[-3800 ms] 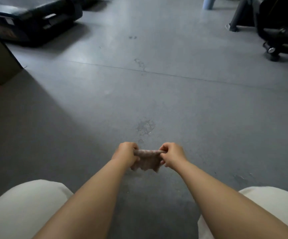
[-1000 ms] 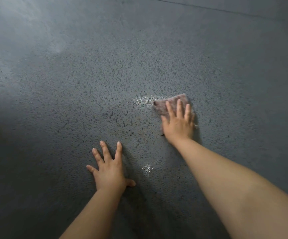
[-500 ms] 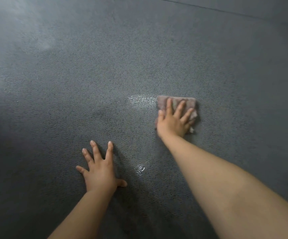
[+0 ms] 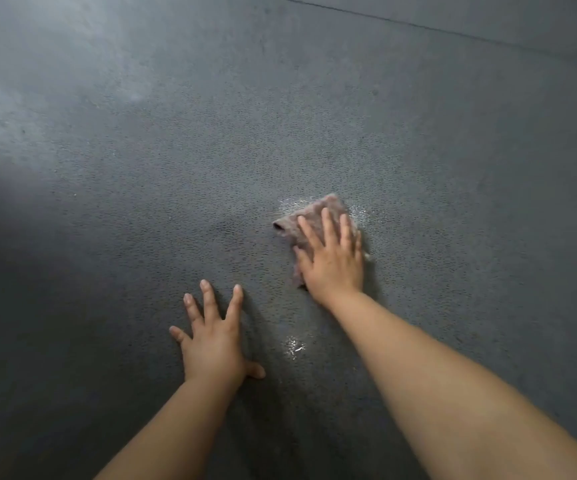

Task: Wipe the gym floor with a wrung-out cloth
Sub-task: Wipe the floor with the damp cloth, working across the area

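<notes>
A small pinkish-grey cloth (image 4: 301, 220) lies flat on the dark grey textured gym floor (image 4: 141, 168). My right hand (image 4: 332, 261) presses down on the cloth with straight, spread fingers and covers most of it. A wet sheen (image 4: 361, 213) glistens on the floor around the cloth's far edge. My left hand (image 4: 214, 341) lies flat on the floor nearer to me and to the left, fingers spread, holding nothing. A small wet spot (image 4: 294, 348) shines between my two forearms.
A thin seam (image 4: 418, 24) in the floor covering runs across the top right. Pale light falls on the floor at the upper left. Only floor surrounds my hands.
Earlier both hands wrung the cloth in the air. Over the last second my right hand has slid the cloth on the floor, turning it and leaving wet sheen. My left hand stays planted.
</notes>
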`<state>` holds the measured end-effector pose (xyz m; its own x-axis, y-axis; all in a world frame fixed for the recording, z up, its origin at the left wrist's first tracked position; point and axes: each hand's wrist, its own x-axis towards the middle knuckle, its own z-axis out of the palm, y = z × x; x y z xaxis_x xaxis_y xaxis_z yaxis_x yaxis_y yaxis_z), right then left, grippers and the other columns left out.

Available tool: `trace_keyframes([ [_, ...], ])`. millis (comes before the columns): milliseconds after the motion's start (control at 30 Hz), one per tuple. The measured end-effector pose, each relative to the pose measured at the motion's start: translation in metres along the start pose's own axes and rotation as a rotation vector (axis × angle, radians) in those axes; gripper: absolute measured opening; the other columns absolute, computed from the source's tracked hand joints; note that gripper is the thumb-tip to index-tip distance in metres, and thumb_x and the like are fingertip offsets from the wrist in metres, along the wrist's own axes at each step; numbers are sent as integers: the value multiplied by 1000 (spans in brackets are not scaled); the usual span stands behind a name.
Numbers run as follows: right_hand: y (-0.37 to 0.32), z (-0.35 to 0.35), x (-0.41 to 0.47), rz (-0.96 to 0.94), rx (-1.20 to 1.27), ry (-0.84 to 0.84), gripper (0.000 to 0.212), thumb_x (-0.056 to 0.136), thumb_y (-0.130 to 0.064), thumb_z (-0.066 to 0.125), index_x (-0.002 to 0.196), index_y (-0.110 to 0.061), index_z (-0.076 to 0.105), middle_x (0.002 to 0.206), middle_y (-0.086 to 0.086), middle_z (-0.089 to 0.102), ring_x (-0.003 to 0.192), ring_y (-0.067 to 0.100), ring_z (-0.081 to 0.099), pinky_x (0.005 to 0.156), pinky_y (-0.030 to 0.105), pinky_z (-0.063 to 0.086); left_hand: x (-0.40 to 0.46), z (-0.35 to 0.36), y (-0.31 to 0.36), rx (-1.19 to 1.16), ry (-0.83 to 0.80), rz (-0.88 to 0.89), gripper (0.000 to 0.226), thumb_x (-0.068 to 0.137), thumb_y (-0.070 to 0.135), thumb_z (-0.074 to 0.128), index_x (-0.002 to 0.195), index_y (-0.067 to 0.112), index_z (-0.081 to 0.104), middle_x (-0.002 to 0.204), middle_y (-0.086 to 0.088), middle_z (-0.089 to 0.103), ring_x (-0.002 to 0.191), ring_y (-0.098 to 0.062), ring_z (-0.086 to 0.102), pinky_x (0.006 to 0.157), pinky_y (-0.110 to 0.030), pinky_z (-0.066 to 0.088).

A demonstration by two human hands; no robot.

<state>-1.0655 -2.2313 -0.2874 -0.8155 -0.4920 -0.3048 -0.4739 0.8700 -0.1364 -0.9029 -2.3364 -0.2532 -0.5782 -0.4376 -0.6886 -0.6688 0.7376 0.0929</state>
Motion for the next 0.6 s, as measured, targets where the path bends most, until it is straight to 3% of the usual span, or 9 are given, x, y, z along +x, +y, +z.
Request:
trace_keyframes([
  [100,40,-6,8,299,30,51,56,98,-53,24,149,-42,7,160,1,-5,145,31,-9,117,50,-5,-5,-2,-5,17,14,32,128,65,58,75,145,35,-22,148,-10,-38,140,-37,-24,113,-58,8],
  [200,39,-9,15,527,113,96,56,98,-50,28,150,-36,14,160,4,-2,145,35,-7,114,53,-6,-10,3,-16,2,66,85,114,72,65,65,148,35,-15,152,-5,-32,142,-32,-21,115,-51,5],
  [233,27,-9,19,570,123,87,57,98,-49,27,151,-34,13,160,6,-3,144,37,-8,113,55,-7,-12,7,-21,-40,121,106,103,77,64,61,150,34,-5,156,-4,-23,145,-30,-14,116,-47,8],
  [300,-8,-8,27,595,124,57,57,98,-49,25,151,-33,9,159,8,-5,143,41,-10,111,58,-9,-13,11,-35,-118,367,142,79,78,53,67,144,25,36,156,-8,22,142,-29,25,109,-41,32],
  [333,-29,-6,30,562,112,54,58,98,-49,25,151,-33,9,159,9,-6,143,42,-10,111,58,-9,-11,13,-44,-143,483,130,68,71,45,78,130,19,56,143,-10,46,128,-30,48,96,-39,47],
  [400,-73,-1,29,418,77,53,59,98,-50,26,151,-33,8,159,10,-7,142,42,-11,111,59,-8,-5,19,-64,-196,616,67,54,60,27,87,109,13,70,120,-11,65,105,-31,65,76,-38,56],
  [467,-120,8,20,199,22,12,62,97,-53,25,151,-33,3,158,11,-11,142,42,-13,110,61,-6,3,22,-83,-263,670,-20,50,60,12,86,107,7,69,118,-16,65,105,-36,64,77,-46,54],
  [600,-189,12,0,-349,10,-243,68,94,-60,26,150,-35,-4,156,5,-23,141,34,-24,112,58,-3,16,19,-109,-521,797,-295,44,74,-6,69,118,-4,60,127,-28,54,117,-48,50,98,-54,40],
])
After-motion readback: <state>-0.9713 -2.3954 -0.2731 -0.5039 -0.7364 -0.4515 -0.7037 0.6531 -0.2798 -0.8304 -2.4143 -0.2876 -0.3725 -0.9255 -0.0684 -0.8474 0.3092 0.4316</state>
